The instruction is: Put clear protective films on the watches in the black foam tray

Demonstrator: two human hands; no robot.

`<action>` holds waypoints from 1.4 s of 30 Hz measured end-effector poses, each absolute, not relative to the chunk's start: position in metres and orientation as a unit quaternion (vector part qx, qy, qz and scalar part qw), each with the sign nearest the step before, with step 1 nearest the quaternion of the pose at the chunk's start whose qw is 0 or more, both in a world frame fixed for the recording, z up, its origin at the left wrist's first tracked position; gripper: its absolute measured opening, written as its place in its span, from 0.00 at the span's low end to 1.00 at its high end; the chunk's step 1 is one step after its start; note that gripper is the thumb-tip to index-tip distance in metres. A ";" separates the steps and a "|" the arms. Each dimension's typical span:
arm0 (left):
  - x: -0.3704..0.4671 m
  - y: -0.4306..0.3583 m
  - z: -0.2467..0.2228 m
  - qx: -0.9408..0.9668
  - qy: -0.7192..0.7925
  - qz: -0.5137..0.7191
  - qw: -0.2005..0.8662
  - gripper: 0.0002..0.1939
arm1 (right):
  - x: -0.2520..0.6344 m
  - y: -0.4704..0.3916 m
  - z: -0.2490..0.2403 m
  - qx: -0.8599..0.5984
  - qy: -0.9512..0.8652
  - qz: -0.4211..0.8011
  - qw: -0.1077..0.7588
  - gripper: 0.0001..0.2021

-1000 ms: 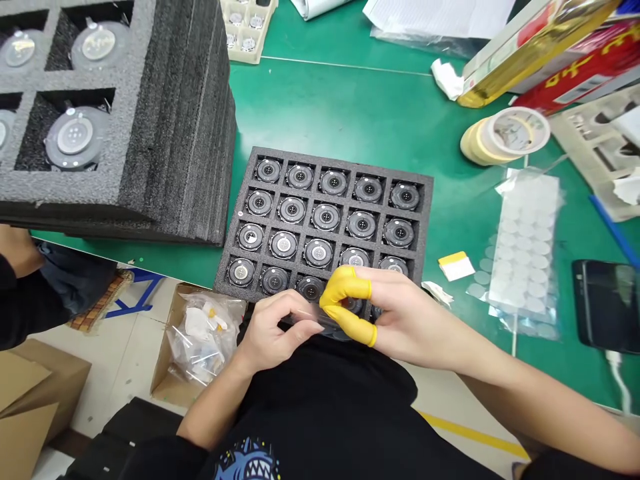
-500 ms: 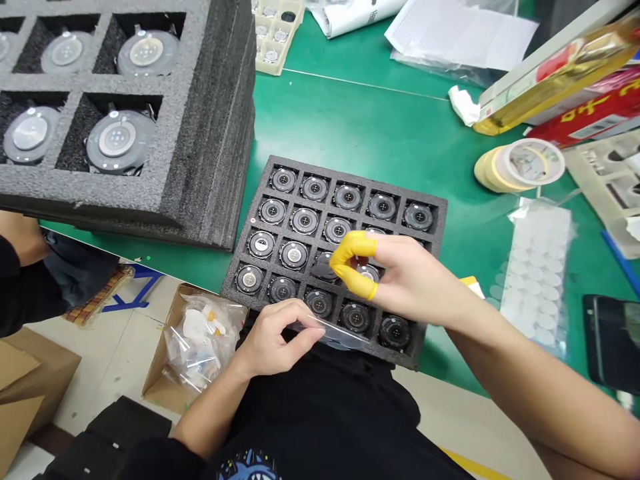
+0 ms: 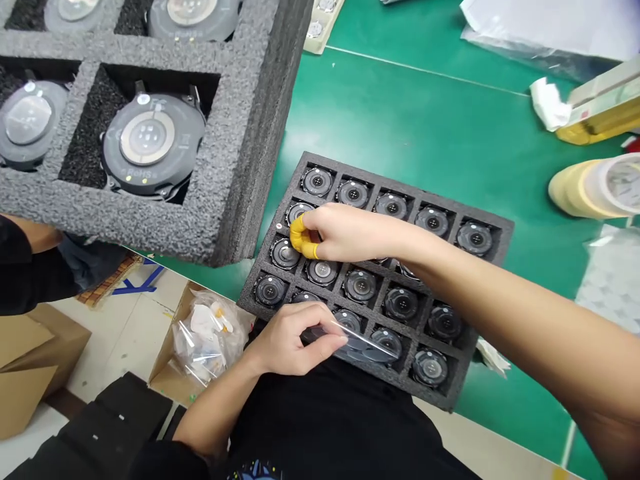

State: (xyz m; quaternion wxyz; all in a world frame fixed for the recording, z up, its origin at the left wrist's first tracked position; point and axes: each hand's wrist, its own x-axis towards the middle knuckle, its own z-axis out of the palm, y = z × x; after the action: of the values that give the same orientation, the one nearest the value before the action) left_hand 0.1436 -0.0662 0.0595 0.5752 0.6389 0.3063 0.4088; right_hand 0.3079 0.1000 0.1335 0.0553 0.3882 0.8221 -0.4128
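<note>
A dark foam tray (image 3: 501, 233) holds rows of round black watch bodies, backs facing up, one per compartment. My left hand (image 3: 305, 339) pinches a clear plastic sheet (image 3: 367, 345) over the tray's near edge. Yellow finger covers sit on the thumb and forefinger of my right hand (image 3: 340, 233). Those fingertips are curled together over the left side of the tray, by a watch body (image 3: 285, 253) in the leftmost column. Whatever lies between them is too small or hidden to make out.
Stacked foam trays (image 3: 240, 133) with larger-looking watch bodies rise at the upper left. A cardboard box (image 3: 173, 347) with plastic bags stands below. Tape rolls (image 3: 585, 188), a sheet of round stickers (image 3: 613, 280) and crumpled paper (image 3: 549, 105) lie right. Another person's arm shows at left.
My right hand has moved left across the tray to the leftmost column. My left hand still holds the clear sheet. The camera view has shifted, bringing the trays closer.
</note>
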 end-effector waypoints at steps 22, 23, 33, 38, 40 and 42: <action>0.142 -0.062 0.054 0.663 0.298 0.403 0.556 0.07 | 0.290 0.128 0.121 0.333 0.817 -0.449 0.145 0.09; 0.142 -0.062 0.054 0.664 0.298 0.403 0.555 0.07 | 0.290 0.127 0.121 0.333 0.817 -0.447 0.146 0.09; 0.143 -0.062 0.054 0.670 0.296 0.406 0.546 0.08 | 0.288 0.125 0.126 0.344 0.831 -0.406 0.165 0.10; 0.143 -0.062 0.054 0.669 0.296 0.409 0.545 0.07 | 0.288 0.125 0.126 0.346 0.830 -0.405 0.164 0.10; 0.143 -0.063 0.054 0.669 0.299 0.407 0.545 0.07 | 0.288 0.124 0.125 0.347 0.829 -0.406 0.164 0.10; 0.143 -0.063 0.054 0.670 0.303 0.402 0.545 0.07 | 0.288 0.124 0.125 0.349 0.829 -0.406 0.162 0.10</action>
State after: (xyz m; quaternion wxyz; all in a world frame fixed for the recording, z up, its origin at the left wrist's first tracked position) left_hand 0.1429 -0.0630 0.0537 0.5452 0.6701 0.3029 0.4024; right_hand 0.2877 0.1244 0.1252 0.1622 0.3488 0.8289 -0.4062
